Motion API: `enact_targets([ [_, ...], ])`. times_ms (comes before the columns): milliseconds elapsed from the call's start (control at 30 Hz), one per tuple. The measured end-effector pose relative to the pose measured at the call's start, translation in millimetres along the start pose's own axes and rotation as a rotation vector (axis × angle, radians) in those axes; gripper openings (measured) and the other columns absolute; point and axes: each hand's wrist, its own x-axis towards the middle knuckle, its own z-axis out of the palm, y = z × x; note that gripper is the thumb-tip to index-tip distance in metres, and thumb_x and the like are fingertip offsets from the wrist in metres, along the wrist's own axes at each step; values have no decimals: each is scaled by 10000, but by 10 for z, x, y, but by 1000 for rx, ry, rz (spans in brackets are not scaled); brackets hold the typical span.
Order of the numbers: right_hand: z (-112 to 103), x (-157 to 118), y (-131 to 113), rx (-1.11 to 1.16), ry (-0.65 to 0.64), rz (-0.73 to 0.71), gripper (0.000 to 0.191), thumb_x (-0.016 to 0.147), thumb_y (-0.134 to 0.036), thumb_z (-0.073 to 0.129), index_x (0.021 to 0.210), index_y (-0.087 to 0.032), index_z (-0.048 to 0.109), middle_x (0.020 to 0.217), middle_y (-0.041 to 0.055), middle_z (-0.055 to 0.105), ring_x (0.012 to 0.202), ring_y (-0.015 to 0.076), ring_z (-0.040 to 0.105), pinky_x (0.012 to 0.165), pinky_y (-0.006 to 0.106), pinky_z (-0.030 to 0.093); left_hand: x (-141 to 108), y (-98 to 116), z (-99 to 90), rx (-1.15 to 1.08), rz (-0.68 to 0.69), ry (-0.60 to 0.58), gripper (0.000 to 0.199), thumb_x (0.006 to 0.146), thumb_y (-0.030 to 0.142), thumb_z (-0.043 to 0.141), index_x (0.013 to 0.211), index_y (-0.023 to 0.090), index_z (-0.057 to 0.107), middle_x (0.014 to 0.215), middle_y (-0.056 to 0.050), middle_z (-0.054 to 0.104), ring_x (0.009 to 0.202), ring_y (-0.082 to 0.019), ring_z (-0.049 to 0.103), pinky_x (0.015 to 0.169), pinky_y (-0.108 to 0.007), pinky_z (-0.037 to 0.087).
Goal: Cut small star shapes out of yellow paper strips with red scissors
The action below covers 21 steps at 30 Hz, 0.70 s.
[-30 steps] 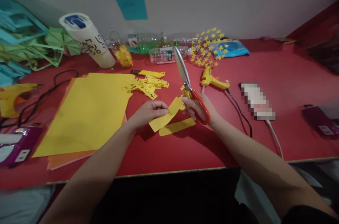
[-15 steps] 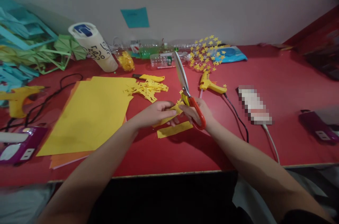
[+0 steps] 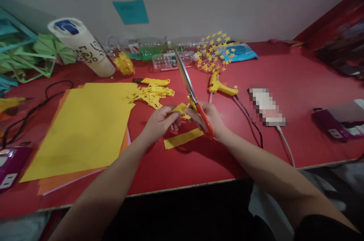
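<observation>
Between the fingers of my left hand (image 3: pixel 162 121) is a small piece of yellow paper (image 3: pixel 179 109), which the fingertips of my right hand (image 3: pixel 212 117) also touch. My right hand is closed around scissors (image 3: pixel 196 102) with red and yellow handles, their blades pointing up and away to the left. Below the hands a yellow paper strip (image 3: pixel 183 138) lies flat on the red table. A few tiny yellow stars lie by the right fingertips. Beyond my left hand sits a heap of yellow paper scraps (image 3: pixel 155 95), with a yellow utility knife (image 3: pixel 155 81) behind it.
Yellow sheets (image 3: pixel 82 127) over orange ones lie at left. A yellow glue gun (image 3: pixel 222 86) with a black cord rests right of centre. Behind it stands a star-covered clear form (image 3: pixel 213 53). Plastic bottles (image 3: pixel 173 60), a white tumbler (image 3: pixel 85 49) and a blurred phone (image 3: pixel 265 106) are around.
The view has shifted a little to the right. The yellow paper is lifted and tilted between my hands, which stay close together. The scissors remain in my right hand.
</observation>
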Motion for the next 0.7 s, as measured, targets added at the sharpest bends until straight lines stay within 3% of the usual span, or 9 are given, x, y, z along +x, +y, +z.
enact_targets([
  [133, -40, -5, -40, -98, -66, -17, 524, 729, -677, 607, 586, -226, 383, 519, -62, 356, 499, 100, 352, 507, 253, 295, 79, -13, -80, -129, 104, 212, 114, 831, 247, 543, 737, 186, 524, 543, 53, 572, 399, -53, 498, 424, -181, 405],
  [300, -42, -26, -34, -395, -161, -13, 548, 706, -738, 592, 620, -226, 416, 569, -48, 382, 547, 120, 353, 527, 267, 276, 148, -22, -145, -309, 167, 401, 80, 803, 227, 551, 737, 192, 524, 523, 52, 571, 384, -60, 489, 406, -189, 403],
  [500, -33, -71, -36, -507, -174, -4, 570, 742, -722, 590, 578, -230, 354, 537, -56, 334, 510, 108, 289, 489, 266, 247, 147, -36, -156, -318, 248, 483, 98, 815, 259, 546, 737, 207, 517, 498, 64, 543, 375, -55, 452, 389, -188, 364],
  [700, -48, -70, -56, -497, -253, 30, 570, 757, -744, 552, 589, -229, 375, 531, -47, 363, 512, 110, 309, 481, 272, 274, 133, -40, -174, -333, 245, 465, 104, 825, 257, 533, 736, 212, 503, 512, 60, 551, 372, -61, 471, 377, -195, 356],
])
